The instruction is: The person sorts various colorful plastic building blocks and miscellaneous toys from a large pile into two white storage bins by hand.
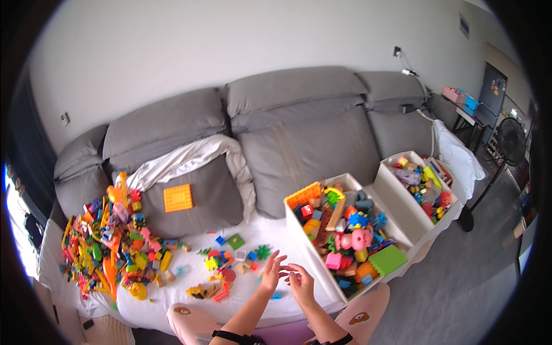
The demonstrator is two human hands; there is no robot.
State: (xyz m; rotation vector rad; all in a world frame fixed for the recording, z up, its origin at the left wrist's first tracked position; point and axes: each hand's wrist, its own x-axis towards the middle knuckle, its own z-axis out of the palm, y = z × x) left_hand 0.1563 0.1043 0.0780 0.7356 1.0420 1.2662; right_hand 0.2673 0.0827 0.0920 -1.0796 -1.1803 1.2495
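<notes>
My left hand [273,271] and my right hand [299,280] are held close together over the white sofa cover, left of a large white bin [318,265]. The left hand's fingers are apart and seem to hold nothing. The right hand's fingers are curled; whether they pinch something small is unclear. Just left of them lie a green spiky toy piece [262,252], a green square plate [236,241] and several loose blocks. The bin is full of mixed toys, with a pink pig figure [360,239], a light green building plate [388,260] and an orange building plate [303,194] on top.
A big heap of colourful toys [97,250] covers the sofa's left end. An orange-yellow building plate [177,198] rests on a grey cushion [207,215]. A second white bin [379,181] with toys stands at the right. A black fan [510,140] is on the floor beyond.
</notes>
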